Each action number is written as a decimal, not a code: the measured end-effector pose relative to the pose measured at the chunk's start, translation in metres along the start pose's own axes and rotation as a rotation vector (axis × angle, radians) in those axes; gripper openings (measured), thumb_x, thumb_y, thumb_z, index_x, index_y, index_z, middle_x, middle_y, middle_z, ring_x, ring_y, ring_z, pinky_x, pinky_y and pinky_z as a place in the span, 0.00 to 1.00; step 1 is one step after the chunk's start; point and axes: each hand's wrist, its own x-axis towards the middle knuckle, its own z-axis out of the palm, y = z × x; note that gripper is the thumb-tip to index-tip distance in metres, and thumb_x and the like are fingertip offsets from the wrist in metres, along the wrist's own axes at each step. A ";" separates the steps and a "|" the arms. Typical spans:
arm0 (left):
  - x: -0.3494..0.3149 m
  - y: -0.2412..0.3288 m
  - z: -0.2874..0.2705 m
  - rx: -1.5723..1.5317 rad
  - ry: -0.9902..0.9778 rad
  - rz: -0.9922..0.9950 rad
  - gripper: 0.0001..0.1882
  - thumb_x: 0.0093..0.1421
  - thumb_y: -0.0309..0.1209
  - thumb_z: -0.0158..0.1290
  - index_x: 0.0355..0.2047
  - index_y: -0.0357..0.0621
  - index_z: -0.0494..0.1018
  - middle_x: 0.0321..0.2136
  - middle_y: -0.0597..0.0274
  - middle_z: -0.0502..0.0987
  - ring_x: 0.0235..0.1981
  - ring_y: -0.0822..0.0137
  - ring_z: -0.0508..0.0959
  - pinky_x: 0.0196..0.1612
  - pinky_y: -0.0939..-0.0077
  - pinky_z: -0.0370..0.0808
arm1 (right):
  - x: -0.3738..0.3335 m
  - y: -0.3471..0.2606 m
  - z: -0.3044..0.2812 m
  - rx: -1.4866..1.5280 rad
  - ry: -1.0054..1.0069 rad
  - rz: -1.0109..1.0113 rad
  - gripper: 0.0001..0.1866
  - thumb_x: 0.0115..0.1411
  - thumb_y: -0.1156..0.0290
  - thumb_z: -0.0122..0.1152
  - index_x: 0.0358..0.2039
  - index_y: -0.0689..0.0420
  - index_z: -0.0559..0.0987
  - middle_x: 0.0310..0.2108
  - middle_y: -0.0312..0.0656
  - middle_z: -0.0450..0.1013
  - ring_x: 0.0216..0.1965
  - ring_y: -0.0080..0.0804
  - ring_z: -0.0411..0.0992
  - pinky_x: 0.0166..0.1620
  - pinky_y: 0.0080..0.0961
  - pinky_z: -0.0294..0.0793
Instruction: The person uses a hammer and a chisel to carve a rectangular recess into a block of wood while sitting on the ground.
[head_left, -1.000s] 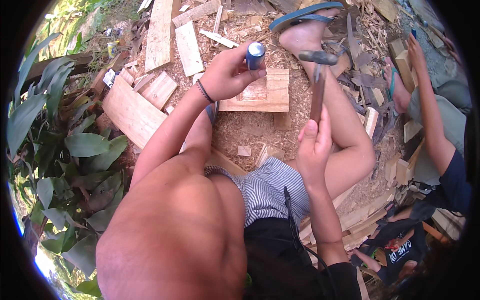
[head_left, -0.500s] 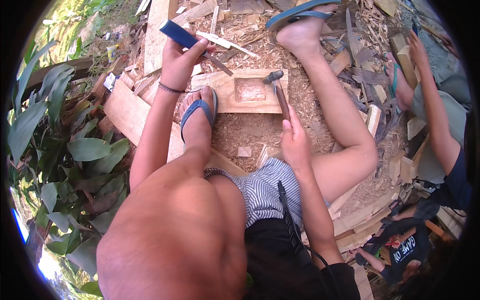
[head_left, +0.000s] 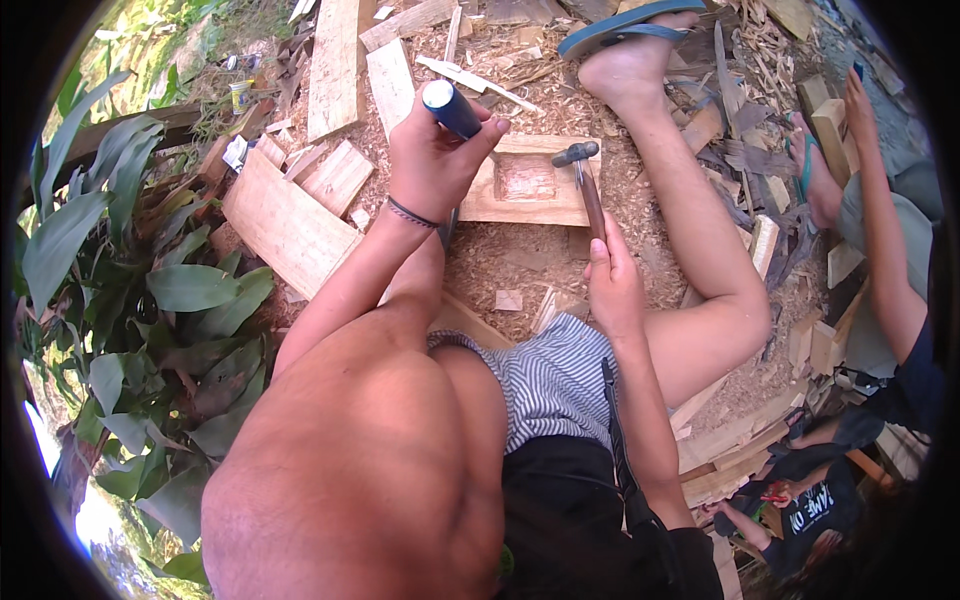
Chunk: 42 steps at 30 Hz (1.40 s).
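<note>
My left hand [head_left: 432, 165] is closed around the blue handle of a chisel [head_left: 457, 114], its pale butt end facing up. The hand hides most of the blade, so I cannot tell whether the tip touches wood. Just right of it lies a light wooden board [head_left: 560, 209] with a rectangular recess [head_left: 526, 182] cut into its face. My right hand [head_left: 614, 282] grips a hammer [head_left: 592, 200] low on its brown wooden handle. The dark metal hammer head is over the board's right part, beside the recess. My left foot is mostly hidden behind my left arm.
Wood shavings and offcuts [head_left: 340, 178] cover the ground. A long plank [head_left: 285, 225] lies at the left, beside broad-leaved plants [head_left: 195, 287]. My sandalled right foot [head_left: 625, 75] rests beyond the board. Another person's arm [head_left: 880, 200] and leg are at the right; one more person sits at lower right.
My left hand has moved right with the chisel, close to the recess, and tilted the handle more upright. My right hand and the hammer have stayed nearly still over the board. The view has shifted slightly.
</note>
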 end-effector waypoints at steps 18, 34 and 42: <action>-0.005 0.006 0.020 0.257 -0.014 0.259 0.13 0.54 0.30 0.64 0.32 0.40 0.71 0.22 0.57 0.74 0.21 0.63 0.76 0.25 0.71 0.74 | -0.043 -0.080 -0.052 0.315 0.168 -0.750 0.24 0.69 0.68 0.49 0.62 0.65 0.66 0.29 0.41 0.75 0.25 0.17 0.70 0.29 0.17 0.70; -0.003 -0.033 -0.008 -0.254 0.191 -0.185 0.09 0.58 0.27 0.62 0.32 0.38 0.73 0.26 0.62 0.78 0.29 0.71 0.81 0.30 0.78 0.80 | -0.022 -0.066 -0.035 0.313 0.052 -0.541 0.23 0.71 0.67 0.46 0.63 0.63 0.65 0.32 0.36 0.72 0.25 0.18 0.67 0.28 0.18 0.68; -0.028 -0.043 -0.035 -0.525 0.449 -0.511 0.09 0.60 0.25 0.59 0.33 0.33 0.70 0.31 0.52 0.78 0.36 0.59 0.84 0.30 0.73 0.85 | -0.032 -0.017 -0.012 0.459 -0.054 -0.118 0.25 0.72 0.66 0.45 0.66 0.62 0.62 0.28 0.32 0.67 0.25 0.13 0.63 0.29 0.13 0.66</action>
